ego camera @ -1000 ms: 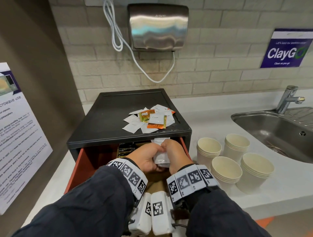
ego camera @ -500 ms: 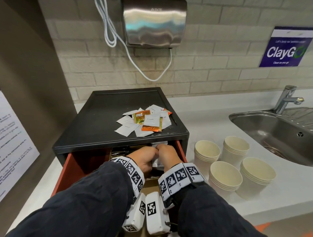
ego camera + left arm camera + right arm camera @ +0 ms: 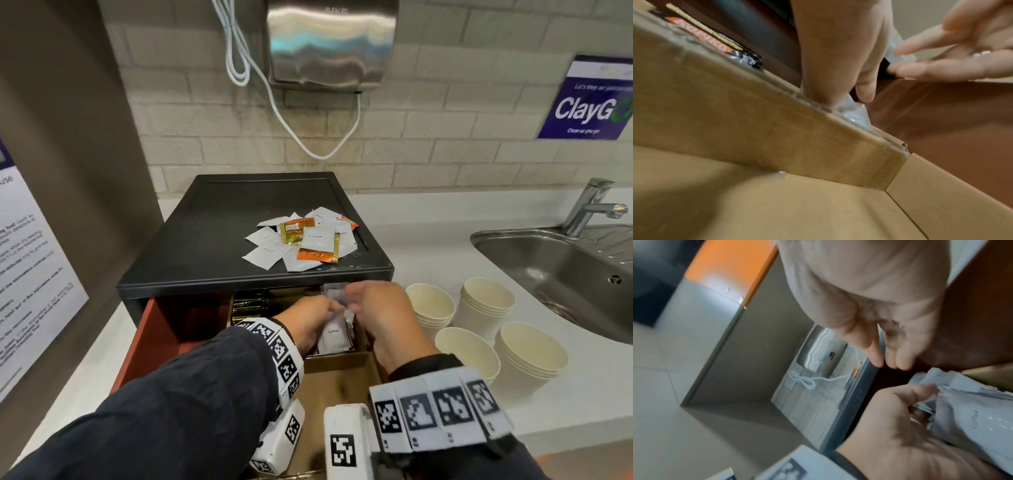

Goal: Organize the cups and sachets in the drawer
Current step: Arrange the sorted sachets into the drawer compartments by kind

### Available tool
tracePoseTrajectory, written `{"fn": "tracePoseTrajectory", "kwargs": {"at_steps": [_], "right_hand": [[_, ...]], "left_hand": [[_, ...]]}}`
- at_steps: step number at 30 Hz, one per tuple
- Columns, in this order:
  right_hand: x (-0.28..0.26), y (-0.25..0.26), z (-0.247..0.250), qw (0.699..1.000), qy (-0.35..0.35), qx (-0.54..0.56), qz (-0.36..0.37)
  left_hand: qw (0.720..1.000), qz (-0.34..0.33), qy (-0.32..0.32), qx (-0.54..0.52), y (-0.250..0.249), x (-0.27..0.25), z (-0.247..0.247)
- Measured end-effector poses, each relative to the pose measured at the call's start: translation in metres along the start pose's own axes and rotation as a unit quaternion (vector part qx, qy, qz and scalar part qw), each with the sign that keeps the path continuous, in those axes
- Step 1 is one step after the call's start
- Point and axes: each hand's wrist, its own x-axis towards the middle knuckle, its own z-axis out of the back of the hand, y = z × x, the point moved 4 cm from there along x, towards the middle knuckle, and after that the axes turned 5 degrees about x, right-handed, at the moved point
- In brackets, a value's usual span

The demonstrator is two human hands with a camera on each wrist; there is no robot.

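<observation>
White coffee sachets (image 3: pixel 333 337) stand bunched upright in a cardboard compartment of the open red-brown drawer (image 3: pixel 147 335), and both hands are right in there with them. Left hand (image 3: pixel 308 322) reaches down over the cardboard divider (image 3: pixel 777 129), its fingers (image 3: pixel 906 397) curled round the tops of the packets, pinching the bundle. Right hand (image 3: pixel 380 315) hovers just beside it, fingers (image 3: pixel 925 71) held loose and fairly straight, tips near the sachets but gripping nothing that I can see. To the left of the white packets, in the neighbouring compartment, a row of dark coffee sticks (image 3: pixel 248 306) stands on edge. Up on the black drawer cabinet's top (image 3: pixel 219 240), a loose heap of white cream sachets and orange packets (image 3: pixel 305 240) lies scattered. Over on the pale tabletop (image 3: pixel 582 394) to the right of the drawer, four stacks of cream paper cups (image 3: pixel 479 329) sit close together, rims up, between the cabinet and the steel sink (image 3: pixel 561 274). On the brick wall above hangs a steel hand dryer (image 3: pixel 329 44).
</observation>
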Motion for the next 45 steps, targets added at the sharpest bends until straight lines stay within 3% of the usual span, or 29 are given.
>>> {"fn": "tracePoseTrajectory", "kwargs": {"at_steps": [2,5,11,13,15,18,22,28,34,36,39,45], "right_hand": [[-0.002,0.005,0.009,0.997,-0.051,0.043,0.037],[0.001,0.001,0.019,0.994,-0.099,-0.013,0.039],[0.015,-0.019,0.013,0.975,-0.025,-0.220,-0.026],[0.018,-0.020,0.012,0.969,-0.021,-0.242,-0.036],[0.020,-0.020,0.011,0.966,-0.022,-0.255,-0.036],[0.022,-0.021,0.010,0.959,-0.015,-0.281,-0.029],[0.024,-0.021,0.012,0.956,-0.016,-0.291,-0.030],[0.024,-0.024,0.010,0.962,-0.012,-0.271,-0.026],[0.024,-0.024,0.012,0.963,-0.025,-0.267,-0.032],[0.025,-0.023,0.012,0.960,-0.024,-0.276,-0.033],[0.026,-0.023,0.010,0.955,-0.022,-0.295,-0.035],[0.024,-0.021,0.010,0.951,-0.013,-0.306,-0.035]], "left_hand": [[0.997,-0.008,0.029,-0.074,-0.004,-0.001,-0.003],[0.993,-0.004,-0.013,-0.122,-0.007,0.007,0.001],[0.994,0.023,-0.050,-0.097,0.005,0.066,0.001],[0.995,0.037,-0.042,-0.081,-0.004,0.037,-0.006],[0.986,0.056,-0.029,-0.157,-0.013,0.018,-0.008],[0.996,0.017,-0.009,-0.092,-0.015,0.015,-0.012],[0.994,0.005,-0.069,-0.086,-0.013,0.024,-0.018],[0.993,-0.004,-0.085,-0.083,-0.013,0.018,-0.008],[0.982,-0.014,-0.146,-0.122,-0.002,0.021,0.004],[0.985,0.001,-0.129,-0.112,0.004,0.021,0.001],[0.997,0.014,-0.047,-0.060,0.008,0.006,-0.016],[0.998,0.006,-0.030,-0.051,0.004,-0.003,-0.017]]}}
